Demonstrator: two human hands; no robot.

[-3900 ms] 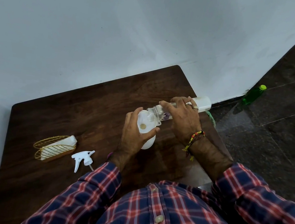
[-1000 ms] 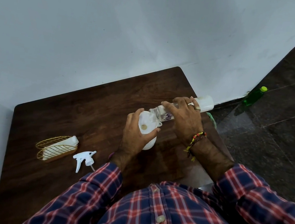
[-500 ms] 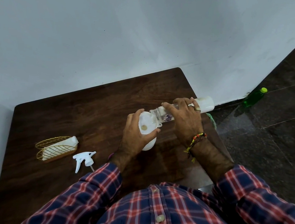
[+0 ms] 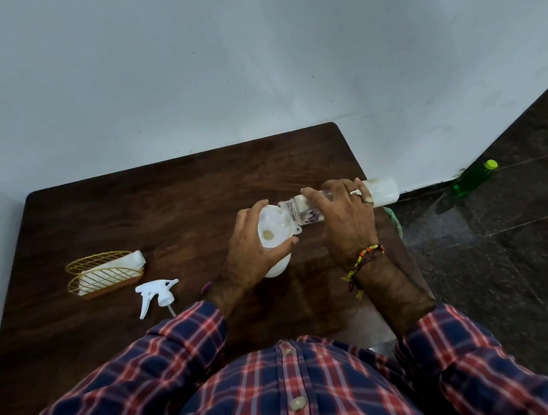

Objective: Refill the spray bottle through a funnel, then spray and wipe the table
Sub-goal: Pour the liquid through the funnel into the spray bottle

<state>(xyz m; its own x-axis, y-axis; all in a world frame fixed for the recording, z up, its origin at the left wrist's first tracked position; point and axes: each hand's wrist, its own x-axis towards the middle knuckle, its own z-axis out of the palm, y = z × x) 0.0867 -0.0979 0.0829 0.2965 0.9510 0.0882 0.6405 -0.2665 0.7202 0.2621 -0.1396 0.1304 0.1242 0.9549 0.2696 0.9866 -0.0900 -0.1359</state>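
Observation:
A white funnel (image 4: 272, 227) sits in the neck of the white spray bottle (image 4: 277, 266), which stands on the dark wooden table (image 4: 163, 200). My left hand (image 4: 248, 259) wraps around the funnel and bottle top. My right hand (image 4: 342, 219) grips a clear refill bottle (image 4: 383, 189), tipped almost level, its open mouth over the funnel's rim. The white trigger spray head (image 4: 155, 293) lies detached on the table to the left.
A gold wire holder (image 4: 102, 276) with a white cloth or tissue in it lies at the left of the table. A green bottle (image 4: 473, 178) stands on the dark floor by the wall. The table's right edge is close to my right arm.
The refill bottle stays tipped over the funnel in my right hand. Both hands keep their hold; only the view has shifted slightly.

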